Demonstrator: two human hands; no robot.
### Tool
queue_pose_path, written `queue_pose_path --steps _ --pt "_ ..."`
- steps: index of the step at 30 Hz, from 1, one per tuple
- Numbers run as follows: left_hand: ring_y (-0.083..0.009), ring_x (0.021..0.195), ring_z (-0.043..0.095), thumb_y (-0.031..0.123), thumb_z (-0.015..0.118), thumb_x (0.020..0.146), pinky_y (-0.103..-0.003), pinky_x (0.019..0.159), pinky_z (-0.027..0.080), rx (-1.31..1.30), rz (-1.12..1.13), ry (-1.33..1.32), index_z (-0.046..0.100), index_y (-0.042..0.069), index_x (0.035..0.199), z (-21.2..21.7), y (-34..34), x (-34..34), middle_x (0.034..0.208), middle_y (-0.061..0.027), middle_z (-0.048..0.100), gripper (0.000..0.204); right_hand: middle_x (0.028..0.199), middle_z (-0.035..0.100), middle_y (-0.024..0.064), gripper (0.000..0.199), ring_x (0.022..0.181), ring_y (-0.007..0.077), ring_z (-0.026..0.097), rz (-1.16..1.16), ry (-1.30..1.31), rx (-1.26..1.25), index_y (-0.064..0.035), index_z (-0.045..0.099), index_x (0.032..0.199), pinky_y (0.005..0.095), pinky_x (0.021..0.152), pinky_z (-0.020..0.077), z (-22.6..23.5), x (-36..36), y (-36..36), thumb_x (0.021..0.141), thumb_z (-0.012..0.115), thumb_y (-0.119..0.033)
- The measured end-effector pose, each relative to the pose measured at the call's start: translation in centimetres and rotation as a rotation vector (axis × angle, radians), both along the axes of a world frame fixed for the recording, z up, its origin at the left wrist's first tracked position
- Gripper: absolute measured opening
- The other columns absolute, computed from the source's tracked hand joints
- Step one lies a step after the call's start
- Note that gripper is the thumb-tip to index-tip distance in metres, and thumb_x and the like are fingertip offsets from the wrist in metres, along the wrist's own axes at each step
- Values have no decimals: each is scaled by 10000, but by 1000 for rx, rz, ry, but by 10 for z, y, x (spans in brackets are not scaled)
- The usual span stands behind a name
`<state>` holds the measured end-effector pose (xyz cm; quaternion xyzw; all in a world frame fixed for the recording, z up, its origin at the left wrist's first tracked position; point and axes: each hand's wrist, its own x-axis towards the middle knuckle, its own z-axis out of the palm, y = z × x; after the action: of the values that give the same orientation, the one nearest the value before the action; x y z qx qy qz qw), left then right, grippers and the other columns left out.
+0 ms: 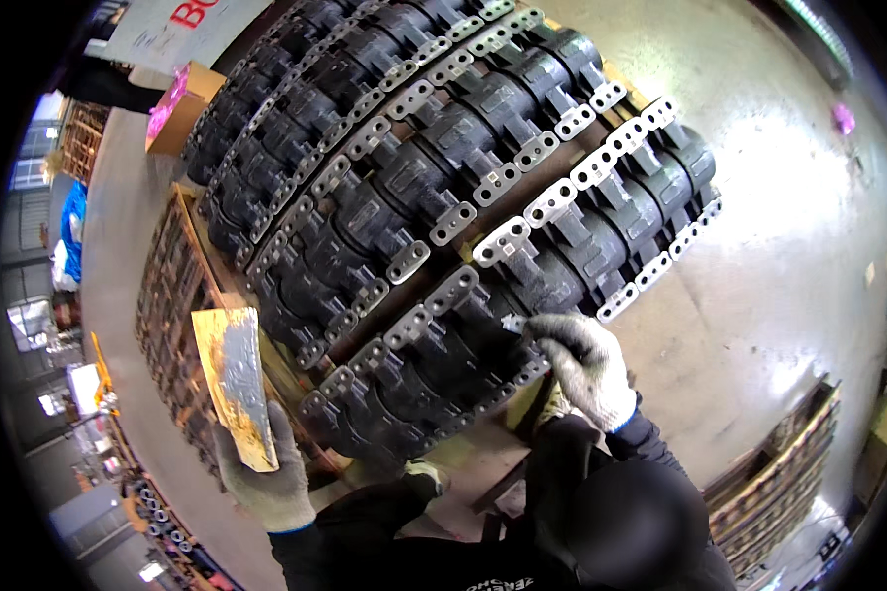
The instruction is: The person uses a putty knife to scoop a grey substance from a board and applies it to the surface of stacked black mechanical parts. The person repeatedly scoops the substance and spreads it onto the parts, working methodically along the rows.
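Gripped in my left hand (268, 478) is a flat wooden board (229, 379), upright, its face smeared with grey paste. The gloved fingers wrap round its lower end. My right hand (589, 366), also in a pale work glove, is closed in a pinch at the near row of black castings (414, 369). A small light-coloured bit shows at its fingertips; its kind is too small to tell. These castings look like heavy track shoes, with bare silver lugs (503, 241) that have round holes along their edges.
More rows of castings (404, 177) stretch away behind the near one. A wooden pallet (172, 295) stands at the left, another stack of wood (784, 473) at the lower right. At the far left sits a cardboard box (177, 118) with pink material. Grey floor (779, 246) lies to the right.
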<state>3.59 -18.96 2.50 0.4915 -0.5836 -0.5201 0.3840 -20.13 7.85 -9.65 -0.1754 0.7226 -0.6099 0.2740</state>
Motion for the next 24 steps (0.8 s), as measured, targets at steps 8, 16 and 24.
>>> queue_pose_path --steps 8,16,24 --pt "-357 1303 551 270 437 1092 -524 1129 455 526 -19 832 469 -35 1440 42 -4 74 1436 -214 547 464 1086 751 122 236 990 151 700 4 173 171 -3 702 1187 279 888 537 6 22 -5 962 654 -56" --pt "-328 1300 568 279 462 1082 -519 1131 445 483 14 865 471 -23 1452 35 -12 106 1421 -180 572 478 1102 752 160 317 1044 226 725 84 321 221 22 666 1196 315 902 552 -20 30 2 901 710 -86" --pt "-336 1293 572 271 467 1080 -531 1129 449 436 -85 989 474 -35 1442 30 -20 118 1409 -180 575 474 957 716 195 238 885 394 695 258 861 504 -121 745 1102 454 766 556 -15 23 -17 922 656 -248"
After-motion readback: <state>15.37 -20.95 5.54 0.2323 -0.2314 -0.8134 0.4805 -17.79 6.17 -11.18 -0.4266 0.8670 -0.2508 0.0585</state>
